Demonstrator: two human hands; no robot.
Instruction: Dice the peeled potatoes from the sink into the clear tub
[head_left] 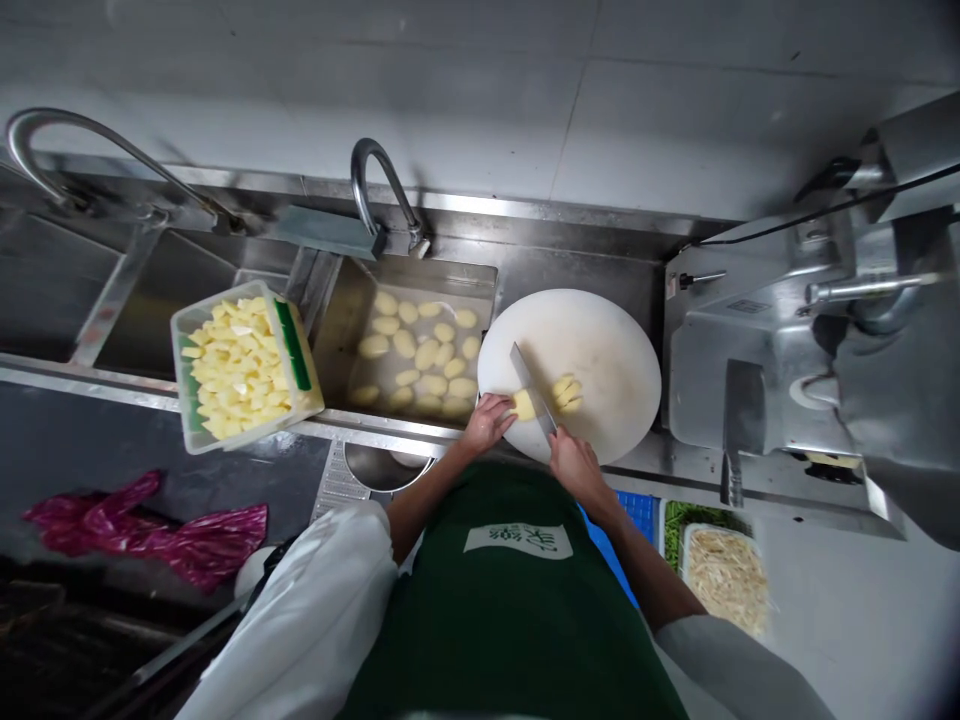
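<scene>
A large round white cutting board (615, 350) lies at the right of the sink. On it, my left hand (489, 422) is closed on a peeled potato (523, 405), its fingertips at the potato's left side. My right hand (574, 458) grips the handle of a kitchen knife (531, 385). The blade runs up and left across the board, close against the potato's right side; whether it is cutting in cannot be told. Just right of the blade sit several cut potato pieces (568, 393).
Several peeled potatoes (426, 355) lie in the water-filled sink basin (337, 330) to the left. A plastic tub (180, 360) of potato chunks rests on the sink edge. Another cleaver (742, 410) lies on the metal machine (697, 360) at right. Food trays (724, 575) stand low at right.
</scene>
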